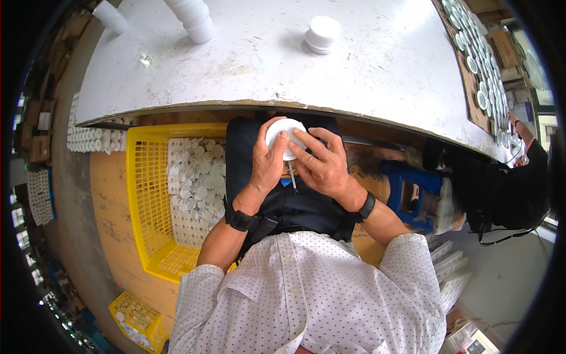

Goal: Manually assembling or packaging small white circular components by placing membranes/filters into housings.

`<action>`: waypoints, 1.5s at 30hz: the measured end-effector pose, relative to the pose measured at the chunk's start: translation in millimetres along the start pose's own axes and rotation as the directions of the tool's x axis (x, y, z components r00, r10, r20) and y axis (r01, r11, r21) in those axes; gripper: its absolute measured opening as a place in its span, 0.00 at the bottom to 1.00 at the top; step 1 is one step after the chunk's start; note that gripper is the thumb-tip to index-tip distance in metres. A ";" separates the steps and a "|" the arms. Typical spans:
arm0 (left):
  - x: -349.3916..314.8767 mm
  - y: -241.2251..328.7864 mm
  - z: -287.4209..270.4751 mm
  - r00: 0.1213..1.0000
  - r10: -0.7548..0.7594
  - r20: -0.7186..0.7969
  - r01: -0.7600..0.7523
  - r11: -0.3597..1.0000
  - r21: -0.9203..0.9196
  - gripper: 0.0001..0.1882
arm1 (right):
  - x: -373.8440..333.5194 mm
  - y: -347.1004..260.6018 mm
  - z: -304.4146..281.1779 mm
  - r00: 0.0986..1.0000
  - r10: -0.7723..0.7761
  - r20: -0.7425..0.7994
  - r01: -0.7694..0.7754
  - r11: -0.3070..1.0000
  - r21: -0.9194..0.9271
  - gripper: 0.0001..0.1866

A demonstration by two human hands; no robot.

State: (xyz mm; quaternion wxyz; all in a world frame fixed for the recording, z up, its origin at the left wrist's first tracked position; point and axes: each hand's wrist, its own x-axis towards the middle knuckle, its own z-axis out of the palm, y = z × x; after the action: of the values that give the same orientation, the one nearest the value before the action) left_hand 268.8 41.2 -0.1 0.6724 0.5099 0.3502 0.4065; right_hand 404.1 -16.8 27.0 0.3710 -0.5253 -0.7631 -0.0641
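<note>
Over my lap, just below the table edge, I hold a round white disc-shaped part (280,128) with a thin pale cable (293,177) hanging beneath it. My left hand (266,160) grips its left side, with the thumb pressed on its face. My right hand (325,165) closes on its right side, the fingertips lying on the face. Both hands touch the part, and its underside is hidden. On the white table (377,65) ahead stands a short stack of similar white round parts (322,34).
White stacked cups (197,25) and a white cylinder (111,17) occupy the table's far left. At my left, a yellow crate (137,206) holds white discs (203,174). A blue stool (413,197) and a dark-clothed person (501,194) are right, near a board of white rings (471,64).
</note>
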 end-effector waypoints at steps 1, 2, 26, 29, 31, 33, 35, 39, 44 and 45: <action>-0.6 2.1 -0.2 0.999 -0.035 -0.011 0.034 0.998 -0.060 0.19 | 4.6 -4.7 -3.7 0.995 0.100 -0.018 -0.097 0.989 0.109 0.21; -0.3 2.6 -1.8 0.999 -0.034 -0.013 0.033 0.998 -0.059 0.19 | 7.2 -7.3 -5.1 0.980 0.200 -0.024 -0.190 0.957 0.218 0.21; -2.5 -1.2 -1.6 0.999 0.022 0.029 -0.028 0.971 0.236 0.17 | -11.1 16.8 22.7 0.484 0.687 0.542 -0.786 0.070 0.614 0.11; 1.1 -4.4 -1.8 0.999 -0.034 0.021 0.030 0.987 0.160 0.20 | -14.0 21.6 26.6 0.507 0.710 0.489 -0.757 0.096 0.646 0.12; 0.5 -10.5 -6.7 0.995 -0.019 0.094 0.013 0.998 0.058 0.23 | -9.8 20.5 24.6 0.467 0.714 0.521 -0.760 0.022 0.650 0.10; 0.9 -11.8 -13.4 0.996 -0.042 0.079 0.042 0.999 -0.003 0.25 | -2.6 18.1 18.8 0.447 0.717 0.535 -0.760 -0.011 0.649 0.09; 3.2 -14.1 -26.9 0.998 -0.061 0.034 0.064 0.993 -0.102 0.26 | 1.6 21.1 17.5 0.433 0.714 0.550 -0.758 -0.041 0.651 0.08; 6.2 7.5 -76.9 0.991 0.005 -0.133 -0.039 0.965 -0.258 0.28 | 3.0 37.0 19.5 0.573 0.737 0.359 -0.741 0.278 0.611 0.09; -14.8 4.1 -181.3 0.878 0.000 -0.478 -0.032 0.998 -0.058 0.32 | 38.9 39.9 24.9 0.712 0.681 0.173 -0.686 0.621 0.380 0.10; -22.9 -2.9 -198.5 0.836 -0.009 -0.549 -0.003 1.000 -0.021 0.32 | 46.4 41.2 28.6 0.794 0.598 0.106 -0.600 0.743 0.297 0.10</action>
State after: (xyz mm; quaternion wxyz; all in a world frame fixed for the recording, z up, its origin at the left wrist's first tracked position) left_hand 83.8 99.6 -48.2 0.5497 0.3646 0.5246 0.5382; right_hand 416.8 50.3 23.9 0.4491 -0.6762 -0.5549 0.1820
